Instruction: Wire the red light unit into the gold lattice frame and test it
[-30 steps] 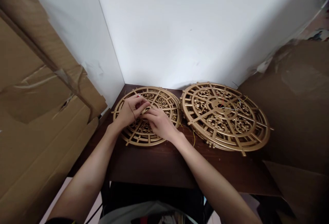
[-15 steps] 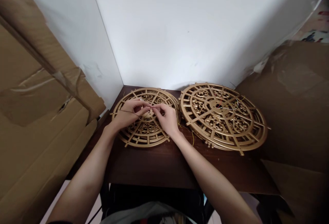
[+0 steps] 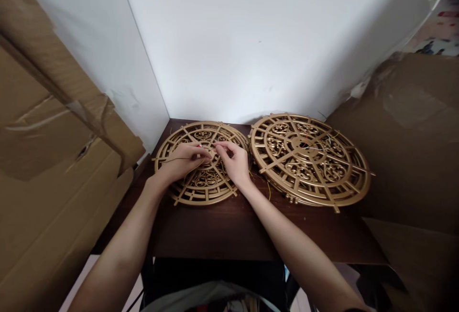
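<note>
A round gold openwork frame (image 3: 201, 202) lies on the left of the dark table, on top of others like it. Over its centre my left hand (image 3: 182, 160) is closed in a pinch on a thin wire (image 3: 170, 160), which trails out leftwards across the back of the hand. A small red and white bit (image 3: 200, 145) shows at its index finger. My right hand (image 3: 234, 161) pinches thumb against fingers just to the right, its fingertips a little apart from the left ones. What sits between those right fingertips is too small to make out.
To the right, a stack of similar gold frames (image 3: 315, 202) has thin coloured wires (image 3: 322, 143) at its centre. A yellow wire (image 3: 269, 191) hangs between the stacks onto the dark table (image 3: 215, 235). Cardboard (image 3: 46, 159) flanks the left, more cardboard (image 3: 412, 145) the right; a white wall (image 3: 251, 44) stands behind.
The fingertips of my two hands have moved slightly apart from where they met. The wire across my left hand has shifted, and a red bit now shows at that hand. The view has shifted slightly.
</note>
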Motion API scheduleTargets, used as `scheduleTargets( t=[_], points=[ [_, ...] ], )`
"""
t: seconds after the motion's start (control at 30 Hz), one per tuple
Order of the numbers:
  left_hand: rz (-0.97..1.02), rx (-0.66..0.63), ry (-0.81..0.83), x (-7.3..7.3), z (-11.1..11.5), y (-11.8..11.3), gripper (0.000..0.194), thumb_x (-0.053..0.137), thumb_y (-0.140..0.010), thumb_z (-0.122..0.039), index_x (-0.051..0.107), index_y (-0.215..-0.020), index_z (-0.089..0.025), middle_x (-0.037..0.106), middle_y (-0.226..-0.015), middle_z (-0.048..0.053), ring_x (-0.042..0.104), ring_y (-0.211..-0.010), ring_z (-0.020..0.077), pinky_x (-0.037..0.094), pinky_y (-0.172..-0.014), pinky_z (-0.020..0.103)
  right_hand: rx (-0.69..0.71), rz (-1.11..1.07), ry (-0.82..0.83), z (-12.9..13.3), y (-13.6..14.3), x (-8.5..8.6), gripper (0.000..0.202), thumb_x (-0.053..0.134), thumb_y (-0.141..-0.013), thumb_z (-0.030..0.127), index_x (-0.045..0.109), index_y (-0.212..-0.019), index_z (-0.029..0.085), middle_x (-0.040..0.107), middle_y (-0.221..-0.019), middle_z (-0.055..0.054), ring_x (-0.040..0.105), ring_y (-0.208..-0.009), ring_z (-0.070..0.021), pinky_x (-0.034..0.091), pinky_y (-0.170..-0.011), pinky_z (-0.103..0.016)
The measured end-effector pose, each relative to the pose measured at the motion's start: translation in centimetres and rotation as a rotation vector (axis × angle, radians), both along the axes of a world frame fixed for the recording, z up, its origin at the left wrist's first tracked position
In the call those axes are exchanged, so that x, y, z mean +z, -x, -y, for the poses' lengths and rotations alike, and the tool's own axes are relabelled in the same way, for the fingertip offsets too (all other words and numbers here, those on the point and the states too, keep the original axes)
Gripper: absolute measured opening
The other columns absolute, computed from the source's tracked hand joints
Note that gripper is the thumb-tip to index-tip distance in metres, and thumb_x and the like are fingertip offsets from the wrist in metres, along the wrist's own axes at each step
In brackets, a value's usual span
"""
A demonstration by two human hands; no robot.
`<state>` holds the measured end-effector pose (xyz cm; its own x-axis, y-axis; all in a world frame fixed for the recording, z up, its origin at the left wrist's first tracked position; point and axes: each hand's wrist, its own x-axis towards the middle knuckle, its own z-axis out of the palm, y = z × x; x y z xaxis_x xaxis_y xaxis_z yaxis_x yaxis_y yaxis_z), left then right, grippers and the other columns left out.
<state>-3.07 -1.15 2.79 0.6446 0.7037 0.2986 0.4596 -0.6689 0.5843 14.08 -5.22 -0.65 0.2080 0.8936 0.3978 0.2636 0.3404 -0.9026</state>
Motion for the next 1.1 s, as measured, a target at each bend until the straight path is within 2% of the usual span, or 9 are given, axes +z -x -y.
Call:
scheduleTargets(
  t=[0.17, 0.27, 0.4, 0.57, 0.77, 0.97, 1.1],
  points=[
    [0.269, 0.213, 0.107, 0.6, 0.3, 0.0, 0.023, 0.065, -0.080, -0.038, 0.077, -0.087, -0.019, 0.069, -0.075, 0.004, 0.054, -0.066, 0.0137, 0.040, -0.059, 0.024, 0.017, 0.090, -0.040, 0.2, -0.1, 0.4, 0.016, 0.059, -0.088, 0.023, 0.073, -0.092, 0.018, 0.072, -0.086, -0.003, 0.063, -0.076, -0.0151, 0.048, -0.071, -0.027],
    [0.412, 0.321, 0.200, 0.9, 0.3, -0.1, 0.026, 0.068, -0.077, -0.039, 0.077, -0.090, -0.019, 0.070, -0.075, 0.005, 0.050, -0.057, 0.0112, 0.036, -0.050, 0.022, 0.098, 0.197, -0.095, 0.6, 0.0, 0.9, 0.015, 0.059, -0.088, 0.022, 0.074, -0.092, 0.021, 0.070, -0.091, -0.004, 0.062, -0.083, -0.0158, 0.048, -0.073, -0.028],
    [0.687, 0.356, 0.394, 1.1, 0.3, -0.2, 0.027, 0.070, -0.075, -0.036, 0.075, -0.092, -0.015, 0.071, -0.081, 0.007, 0.035, -0.044, 0.0043, 0.024, -0.038, 0.019, 0.187, 0.351, -0.164, 0.7, 0.3, 0.9, 0.013, 0.061, -0.089, 0.023, 0.074, -0.090, 0.023, 0.069, -0.095, -0.004, 0.060, -0.095, -0.0180, 0.047, -0.085, -0.034],
    [0.971, 0.382, 0.623, 1.3, -0.2, 0.3, 0.027, 0.073, -0.072, -0.026, 0.072, -0.096, -0.012, 0.071, -0.092, 0.013, 0.038, -0.049, 0.0035, 0.020, -0.034, 0.013, 0.313, 0.490, -0.258, 0.7, 0.5, 0.3, 0.016, 0.057, -0.092, 0.025, 0.072, -0.092, 0.020, 0.069, -0.095, -0.005, 0.060, -0.091, -0.0175, 0.049, -0.083, -0.033],
    [1.152, 0.481, 0.796, 1.4, -0.8, 0.6, 0.019, 0.059, -0.080, -0.009, 0.067, -0.098, -0.009, 0.070, -0.098, 0.016, 0.047, -0.052, 0.0037, 0.025, -0.033, 0.009, 0.332, 0.505, -0.315, 0.8, 0.7, 0.3, 0.017, 0.053, -0.093, 0.021, 0.070, -0.095, 0.019, 0.069, -0.097, -0.007, 0.061, -0.092, -0.0170, 0.050, -0.083, -0.032],
    [1.188, 0.525, 0.803, 1.2, -1.1, 0.8, 0.026, 0.050, -0.080, 0.001, 0.064, -0.101, -0.007, 0.070, -0.092, 0.015, 0.045, -0.047, 0.0024, 0.026, -0.033, 0.009, 0.310, 0.554, -0.271, 0.8, 0.7, 0.5, 0.015, 0.053, -0.094, 0.023, 0.068, -0.094, 0.021, 0.071, -0.102, -0.004, 0.061, -0.097, -0.0176, 0.045, -0.092, -0.037],
    [1.195, 0.533, 0.763, 1.4, -1.2, 1.0, 0.026, 0.050, -0.078, 0.002, 0.065, -0.097, -0.007, 0.068, -0.083, 0.011, 0.043, -0.045, 0.0018, 0.025, -0.032, 0.009, 0.309, 0.590, -0.223, 0.8, 0.7, 0.6, 0.016, 0.052, -0.095, 0.023, 0.067, -0.094, 0.019, 0.071, -0.108, -0.005, 0.060, -0.103, -0.0178, 0.043, -0.093, -0.035]
  ],
)
